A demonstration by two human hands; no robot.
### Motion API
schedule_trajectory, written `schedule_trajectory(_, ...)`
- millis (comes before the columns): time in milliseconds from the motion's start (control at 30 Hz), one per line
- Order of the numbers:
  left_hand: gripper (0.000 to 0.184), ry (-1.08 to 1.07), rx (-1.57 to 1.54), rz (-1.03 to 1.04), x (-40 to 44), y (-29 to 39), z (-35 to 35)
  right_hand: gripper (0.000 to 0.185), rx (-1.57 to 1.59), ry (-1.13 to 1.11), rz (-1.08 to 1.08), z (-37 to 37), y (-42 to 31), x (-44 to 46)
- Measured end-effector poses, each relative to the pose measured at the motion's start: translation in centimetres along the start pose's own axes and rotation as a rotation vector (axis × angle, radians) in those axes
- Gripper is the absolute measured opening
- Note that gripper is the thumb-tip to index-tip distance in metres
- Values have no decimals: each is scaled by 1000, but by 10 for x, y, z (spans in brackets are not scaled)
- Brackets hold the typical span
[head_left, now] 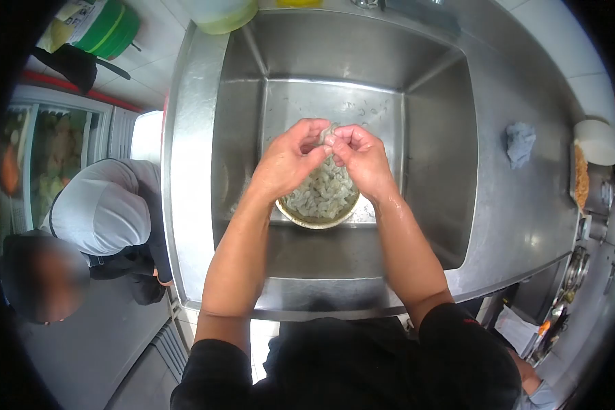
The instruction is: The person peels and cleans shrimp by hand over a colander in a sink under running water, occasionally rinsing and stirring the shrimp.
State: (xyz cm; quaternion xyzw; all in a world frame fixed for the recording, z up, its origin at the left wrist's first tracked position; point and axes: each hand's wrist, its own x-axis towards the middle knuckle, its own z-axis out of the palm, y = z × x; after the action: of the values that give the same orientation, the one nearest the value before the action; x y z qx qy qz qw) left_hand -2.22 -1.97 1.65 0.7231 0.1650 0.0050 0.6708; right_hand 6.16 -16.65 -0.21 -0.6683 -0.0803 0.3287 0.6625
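Both hands meet above a round bowl (321,224) that stands in the metal sink (437,164). Peeled-looking raw shrimp (321,191), grey and translucent, fill the bowl. Between the fingertips is one more shrimp (327,134), pinched from both sides. My left hand (288,158) grips it with thumb and fingers on the left. On the right, my right hand (363,158) pinches the same shrimp with thumb and forefinger. Part of the bowl is hidden behind the hands and wrists.
Small dark bits (362,106) lie on the sink floor. A blue-grey cloth (520,144) rests on the right counter. A pale tub (219,17) stands at the back left. Another person (102,212) bends beside a glass-fronted fridge at left.
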Motion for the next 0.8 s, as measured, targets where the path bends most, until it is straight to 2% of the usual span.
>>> schedule_trajectory(100,34,21,-63,-56,0,4,-6,14,-67,-31,-27,3,-12,-7)
schedule_trajectory(267,25,39,-123,-11,-1,6,-11,11,-53,-26,-33,5,-15,-10)
schedule_trajectory(500,27,28,-142,-21,0,-7,-22,9,512,-123,113,0,-7,-5)
schedule_trajectory(667,24,-12,-279,-2,-1,-9,-24,8,834,-189,158,-8,-1,-1)
schedule_trajectory(767,21,-23,-318,4,-2,-9,-24,11,803,-143,111,-13,-4,0)
schedule_trajectory(800,21,-26,-324,5,-3,-8,-24,13,704,-87,67,-14,-6,0)
